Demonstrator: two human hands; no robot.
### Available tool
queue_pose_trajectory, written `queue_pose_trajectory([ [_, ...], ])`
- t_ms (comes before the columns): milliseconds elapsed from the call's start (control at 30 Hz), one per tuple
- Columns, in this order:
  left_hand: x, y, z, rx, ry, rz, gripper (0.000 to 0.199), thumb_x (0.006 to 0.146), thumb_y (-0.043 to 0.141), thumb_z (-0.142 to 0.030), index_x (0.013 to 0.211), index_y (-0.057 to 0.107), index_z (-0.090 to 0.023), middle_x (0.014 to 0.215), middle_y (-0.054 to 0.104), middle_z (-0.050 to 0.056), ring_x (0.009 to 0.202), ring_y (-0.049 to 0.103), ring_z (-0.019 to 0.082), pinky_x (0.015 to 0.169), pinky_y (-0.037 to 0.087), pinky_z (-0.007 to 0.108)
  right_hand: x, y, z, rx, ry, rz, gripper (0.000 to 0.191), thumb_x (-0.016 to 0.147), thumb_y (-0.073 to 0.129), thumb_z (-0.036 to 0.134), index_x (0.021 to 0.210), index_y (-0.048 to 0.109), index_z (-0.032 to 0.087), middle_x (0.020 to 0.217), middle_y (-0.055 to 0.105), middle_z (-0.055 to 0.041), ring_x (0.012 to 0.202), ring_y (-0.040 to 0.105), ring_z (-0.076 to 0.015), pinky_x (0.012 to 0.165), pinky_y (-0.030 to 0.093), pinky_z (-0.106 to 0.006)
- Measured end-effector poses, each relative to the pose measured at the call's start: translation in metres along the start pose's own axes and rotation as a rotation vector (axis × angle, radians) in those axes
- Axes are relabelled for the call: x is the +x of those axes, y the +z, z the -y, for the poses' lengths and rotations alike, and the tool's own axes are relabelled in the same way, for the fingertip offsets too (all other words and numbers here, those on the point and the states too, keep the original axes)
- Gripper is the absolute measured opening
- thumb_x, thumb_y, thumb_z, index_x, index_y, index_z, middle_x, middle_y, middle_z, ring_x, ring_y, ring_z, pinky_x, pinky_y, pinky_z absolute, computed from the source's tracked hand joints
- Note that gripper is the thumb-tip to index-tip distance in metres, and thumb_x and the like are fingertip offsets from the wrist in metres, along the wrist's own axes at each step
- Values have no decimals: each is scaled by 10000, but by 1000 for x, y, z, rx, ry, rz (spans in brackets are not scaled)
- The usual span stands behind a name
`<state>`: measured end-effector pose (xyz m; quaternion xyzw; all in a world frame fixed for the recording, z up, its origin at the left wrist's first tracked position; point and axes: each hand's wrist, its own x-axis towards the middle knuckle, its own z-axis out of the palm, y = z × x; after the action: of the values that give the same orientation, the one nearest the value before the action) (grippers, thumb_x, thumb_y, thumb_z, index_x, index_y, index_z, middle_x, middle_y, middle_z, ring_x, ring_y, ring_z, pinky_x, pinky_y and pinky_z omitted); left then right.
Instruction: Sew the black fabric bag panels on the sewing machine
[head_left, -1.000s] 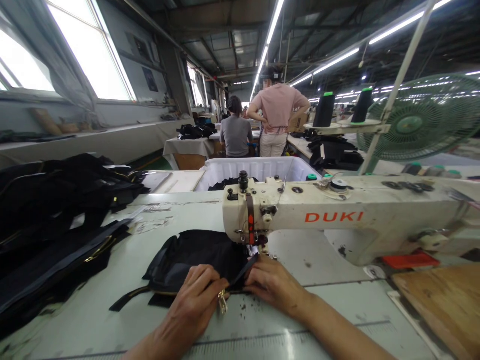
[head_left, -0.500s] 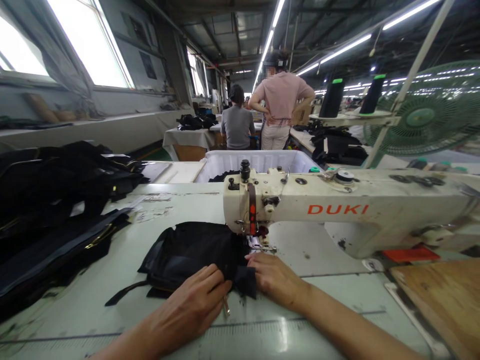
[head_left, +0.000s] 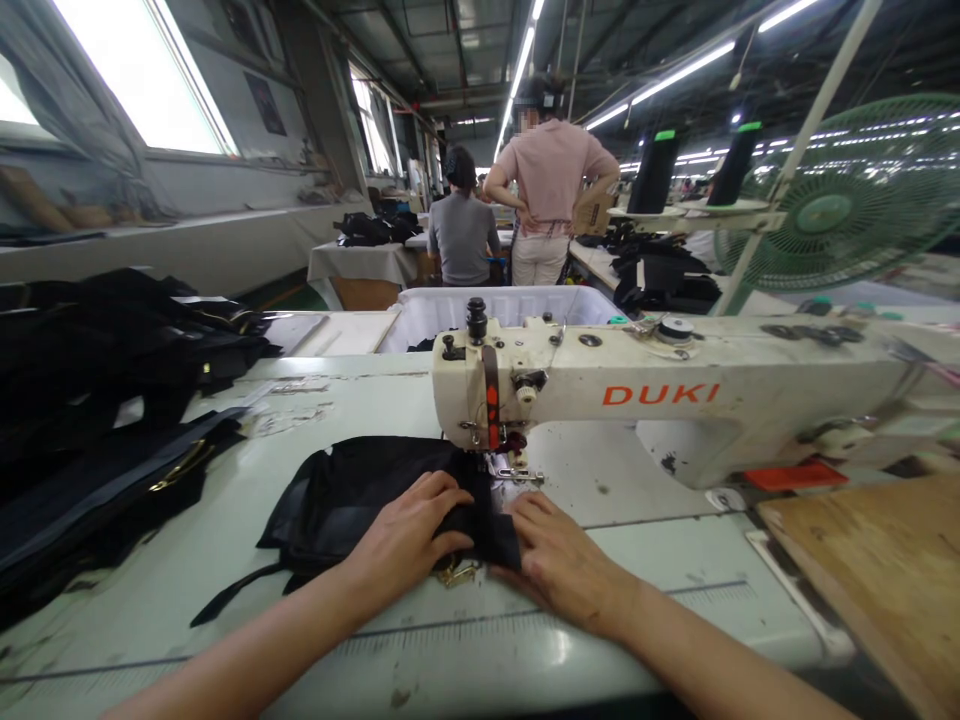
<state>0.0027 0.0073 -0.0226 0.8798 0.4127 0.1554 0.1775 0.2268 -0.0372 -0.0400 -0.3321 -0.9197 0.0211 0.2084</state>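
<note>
A black fabric piece (head_left: pixel 337 500) lies on the pale green table, its right edge under the needle area of the white sewing machine (head_left: pixel 570 385). My left hand (head_left: pixel 412 530) is closed on the fabric's near right part, thumb and fingers pinching a fold. On the right, my right hand (head_left: pixel 562 555) grips the dark flap (head_left: pixel 499 540) at the fabric's right edge, close in front of the presser foot. Gold metal hardware (head_left: pixel 457 574) shows just below my left hand. A thin black strap (head_left: pixel 236 592) trails from the fabric's left side.
Piles of black fabric (head_left: pixel 112 370) cover the table's left side. Behind the machine stands a white bin (head_left: pixel 510 302). A wooden board (head_left: pixel 870 570) is at the right, with a green fan (head_left: pixel 825 212) beyond. Two people are further back, one seated, one standing.
My left hand has moved up the fabric toward the needle, and its thumb now shows. More gold hardware is visible. My right hand has turned slightly around the flap. The view has shifted a little.
</note>
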Motion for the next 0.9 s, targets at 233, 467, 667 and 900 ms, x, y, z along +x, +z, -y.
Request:
queue_pose_trajectory([
  [233,13,0,6,35,-110,20,168,896,612,-282,751,623,-198,773,600,-9,725,598,178,633,413,259,-9,-1,13,-56,84,64,196,991,508,262,1148,603,193,893,605,-36,891,507,-211,830,374,-369],
  [467,14,2,10,33,-129,49,184,898,622,-355,783,640,-213,800,606,-15,778,600,178,676,410,258,-13,0,11,30,136,84,239,1020,432,247,1224,556,241,866,581,-14,862,487,-195,835,342,-355],
  [667,10,3,2,80,-86,-10,111,875,671,-300,869,638,-195,900,613,23,869,581,225,779,432,335,-12,3,12,-6,126,73,243,1014,436,210,1228,548,223,855,580,-15,848,480,-199,826,342,-363],
  [900,2,3,-5,185,403,9,172,978,492,-146,1071,631,-186,1087,661,72,1043,572,242,898,430,375,-8,3,17,-112,103,42,205,1018,404,164,1105,589,178,806,575,-17,803,475,-202,808,347,-376],
])
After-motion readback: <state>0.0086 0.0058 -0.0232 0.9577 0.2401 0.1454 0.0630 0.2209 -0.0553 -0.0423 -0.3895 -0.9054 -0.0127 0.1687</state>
